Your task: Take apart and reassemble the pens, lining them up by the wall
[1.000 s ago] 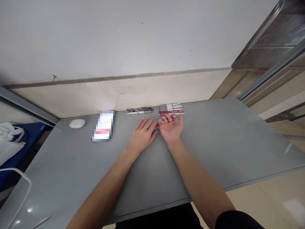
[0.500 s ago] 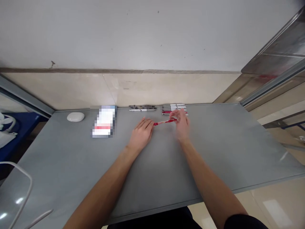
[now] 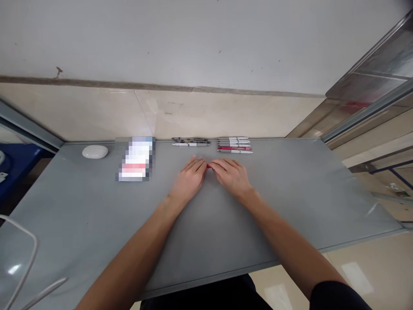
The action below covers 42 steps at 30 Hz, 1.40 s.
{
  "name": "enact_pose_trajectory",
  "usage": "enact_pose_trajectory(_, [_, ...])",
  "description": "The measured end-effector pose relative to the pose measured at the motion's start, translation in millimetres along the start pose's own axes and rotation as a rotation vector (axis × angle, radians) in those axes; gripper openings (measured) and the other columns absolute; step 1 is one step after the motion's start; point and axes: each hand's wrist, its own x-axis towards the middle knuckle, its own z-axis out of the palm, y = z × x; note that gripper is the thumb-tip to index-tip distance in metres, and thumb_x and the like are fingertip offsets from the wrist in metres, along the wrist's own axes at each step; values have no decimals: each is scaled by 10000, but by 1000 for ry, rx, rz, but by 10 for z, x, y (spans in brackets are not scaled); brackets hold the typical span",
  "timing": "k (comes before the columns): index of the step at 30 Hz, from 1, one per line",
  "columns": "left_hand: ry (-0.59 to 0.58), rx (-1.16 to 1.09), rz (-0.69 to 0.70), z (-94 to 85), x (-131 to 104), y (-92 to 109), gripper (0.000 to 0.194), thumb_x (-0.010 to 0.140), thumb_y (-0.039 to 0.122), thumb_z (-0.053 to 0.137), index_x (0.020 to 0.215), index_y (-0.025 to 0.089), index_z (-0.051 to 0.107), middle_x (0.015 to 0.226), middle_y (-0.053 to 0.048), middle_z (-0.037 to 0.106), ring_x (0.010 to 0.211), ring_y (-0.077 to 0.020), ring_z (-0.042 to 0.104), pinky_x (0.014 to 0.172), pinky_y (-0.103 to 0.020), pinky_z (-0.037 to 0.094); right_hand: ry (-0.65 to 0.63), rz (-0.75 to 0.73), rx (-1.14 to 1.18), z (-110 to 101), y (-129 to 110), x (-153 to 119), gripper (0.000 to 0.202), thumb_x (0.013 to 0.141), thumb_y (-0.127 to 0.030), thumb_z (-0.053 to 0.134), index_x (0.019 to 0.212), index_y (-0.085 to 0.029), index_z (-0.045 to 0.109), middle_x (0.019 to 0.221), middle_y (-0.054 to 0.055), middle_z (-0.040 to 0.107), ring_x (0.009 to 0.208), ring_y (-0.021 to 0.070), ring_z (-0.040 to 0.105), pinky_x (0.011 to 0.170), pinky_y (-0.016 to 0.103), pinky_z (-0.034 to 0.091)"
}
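Note:
My left hand and my right hand meet at the middle of the grey table, both closed on a red pen. Only a short red piece of it shows between the fingertips; the rest is hidden under the hands. Behind my left hand lies a small group of dark and white pens. A second group of white pens, with a red pen among them, lies behind my right hand. Both groups are side by side near the wall.
A blurred-out phone and a white rounded case lie at the back left of the table. A white cable loops over the near left. The tiled wall closes the back edge.
My right hand has moved left along the red pen and now covers its right part, close to my left hand. The camera view has shifted slightly.

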Motion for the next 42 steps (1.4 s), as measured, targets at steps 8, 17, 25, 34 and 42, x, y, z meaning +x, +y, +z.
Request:
enact_pose_trajectory(8, [1, 94, -26, -19, -24, -31, 316, 975, 321, 450, 1190, 188, 640, 1286, -102, 637, 1250, -291, 547, 1115, -507, 357, -28, -192, -422, -196, 406, -11, 292, 905, -69, 482, 1006, -227, 706, 1029, 10, 756, 914, 144, 654, 798, 272, 430])
enact_pose_trajectory(17, [-99, 120, -90, 15, -36, -32, 380, 971, 369, 430, 1225, 172, 632, 1357, -125, 581, 1302, -308, 494, 1130, -509, 325, -123, -14, -475, -316, 765, -24, 302, 923, -86, 464, 1065, -211, 699, 1072, 45, 747, 980, 183, 647, 845, 311, 431])
enact_pose_trajectory(25, [-107, 146, -87, 21, -32, -34, 375, 976, 370, 415, 1223, 183, 627, 1353, -112, 584, 1294, -292, 501, 1137, -497, 317, -119, 19, -472, -258, 792, 31, 323, 911, -65, 463, 1040, -227, 711, 1084, 37, 730, 952, 179, 624, 760, 293, 441])
enact_pose_trajectory(34, [-117, 122, -104, 10, -19, -23, 362, 968, 362, 435, 1217, 185, 631, 1356, -110, 584, 1299, -296, 500, 1138, -501, 319, -133, 41, -494, -236, 800, 75, 314, 909, -87, 469, 1027, -236, 719, 1060, 38, 725, 925, 184, 617, 776, 304, 428])
enact_pose_trajectory(42, [-123, 119, -102, 14, -33, -35, 374, 972, 367, 427, 1227, 180, 627, 1365, -111, 578, 1307, -295, 493, 1145, -500, 311, -119, 37, -472, -267, 752, 65, 292, 920, -150, 471, 1103, -246, 677, 1142, 69, 669, 989, 219, 568, 840, 351, 400])
